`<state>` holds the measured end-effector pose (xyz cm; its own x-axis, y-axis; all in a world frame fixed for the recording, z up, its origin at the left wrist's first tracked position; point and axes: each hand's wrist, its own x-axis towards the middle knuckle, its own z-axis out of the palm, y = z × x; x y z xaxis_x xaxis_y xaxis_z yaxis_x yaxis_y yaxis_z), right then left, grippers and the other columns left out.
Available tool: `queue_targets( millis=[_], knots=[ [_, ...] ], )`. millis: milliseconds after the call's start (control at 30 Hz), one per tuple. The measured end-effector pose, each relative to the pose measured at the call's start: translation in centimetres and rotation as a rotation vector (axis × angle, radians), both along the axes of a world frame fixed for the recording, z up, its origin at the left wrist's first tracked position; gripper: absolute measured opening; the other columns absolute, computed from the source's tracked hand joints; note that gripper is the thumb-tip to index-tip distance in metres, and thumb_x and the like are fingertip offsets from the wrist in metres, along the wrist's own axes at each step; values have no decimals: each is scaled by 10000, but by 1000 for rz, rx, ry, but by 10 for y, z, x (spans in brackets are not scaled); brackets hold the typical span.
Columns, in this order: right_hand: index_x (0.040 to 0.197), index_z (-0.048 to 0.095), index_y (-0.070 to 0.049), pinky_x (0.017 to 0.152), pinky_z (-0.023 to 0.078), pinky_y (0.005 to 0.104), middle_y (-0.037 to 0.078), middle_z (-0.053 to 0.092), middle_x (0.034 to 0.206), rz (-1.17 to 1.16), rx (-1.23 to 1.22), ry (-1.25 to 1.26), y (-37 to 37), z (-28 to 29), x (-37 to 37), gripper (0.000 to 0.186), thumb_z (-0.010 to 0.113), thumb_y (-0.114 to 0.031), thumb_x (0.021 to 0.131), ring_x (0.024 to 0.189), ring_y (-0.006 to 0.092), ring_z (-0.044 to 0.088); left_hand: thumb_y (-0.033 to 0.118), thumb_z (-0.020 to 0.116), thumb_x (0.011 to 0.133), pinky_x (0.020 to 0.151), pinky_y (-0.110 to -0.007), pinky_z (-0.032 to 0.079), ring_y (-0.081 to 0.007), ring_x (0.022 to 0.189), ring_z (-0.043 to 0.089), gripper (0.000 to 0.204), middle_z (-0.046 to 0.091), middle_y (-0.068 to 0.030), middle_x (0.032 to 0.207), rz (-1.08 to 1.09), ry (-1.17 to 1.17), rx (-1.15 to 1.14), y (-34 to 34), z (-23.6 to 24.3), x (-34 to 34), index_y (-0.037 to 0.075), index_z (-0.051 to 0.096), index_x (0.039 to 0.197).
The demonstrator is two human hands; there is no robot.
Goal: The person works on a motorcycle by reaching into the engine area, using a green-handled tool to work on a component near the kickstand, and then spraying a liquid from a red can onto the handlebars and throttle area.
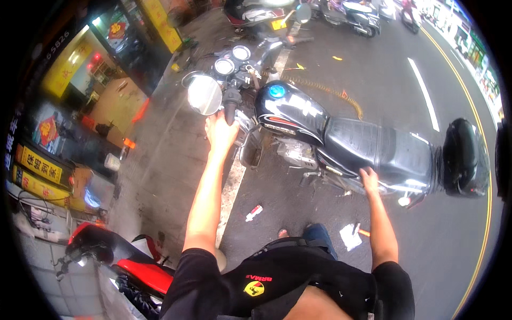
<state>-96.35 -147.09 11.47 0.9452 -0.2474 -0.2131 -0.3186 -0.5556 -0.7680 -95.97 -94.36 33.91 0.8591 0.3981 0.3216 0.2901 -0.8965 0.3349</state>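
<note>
A black motorcycle [293, 106] stands across in front of me, its front to the left and its rear to the right. My left hand [220, 130] is closed round the handlebar grip [231, 104], just below the round mirror [205, 95]. Some of its fingers are hidden behind the hand. Over on the right, my right hand [368, 180] is closed at the lower side edge of the long black seat [376, 146]; its fingertips are partly hidden. Two round gauges [224, 66] sit above the handlebar, and a black top box [462, 157] is mounted at the tail.
On the asphalt near my feet lie a red-and-white tube [254, 213] and a white packet [350, 237] beside an orange-handled tool [364, 232]. A coiled hose [325, 89] stretches behind the motorcycle. Behind me on the left is a red scooter [141, 274]. Other scooters [354, 16] are parked farther off.
</note>
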Motion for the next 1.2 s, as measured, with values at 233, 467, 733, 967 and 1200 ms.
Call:
queue_targets(
  millis=[233,467,733,967,1200],
  knots=[
    [1070,633,-18,881,471,452,226,653,1014,711,-194,-341,231,119,150,458,607,-418,848,1000,371,617,329,698,714,1047,-490,343,-361,1222,466,649,503,-179,1308,-45,4,-216,35,25,10,96,537,1298],
    [991,634,-75,802,500,463,171,664,956,844,-361,-685,397,210,330,330,626,-364,830,950,354,630,333,726,713,1002,-454,418,-366,1165,532,665,547,-210,1257,80,70,-278,35,25,18,148,528,1320],
    [921,690,-96,784,524,425,102,686,937,1331,-781,-896,479,216,421,270,640,-341,820,912,294,656,211,754,696,1062,-408,348,-327,1262,466,741,497,-237,1336,184,49,-503,10,25,9,3,461,1344],
    [792,700,-71,734,520,448,157,677,804,1545,-958,-928,500,236,431,297,597,-349,780,817,333,659,372,751,685,1061,-410,356,-360,1269,462,790,498,-251,1335,210,232,-348,14,37,16,9,484,1335],
    [858,708,-54,751,522,455,163,688,842,1489,-714,-906,491,227,430,279,588,-291,774,838,349,662,403,746,681,1053,-415,364,-368,1249,479,765,509,-255,1321,257,245,-367,10,35,18,15,522,1302]
  ],
)
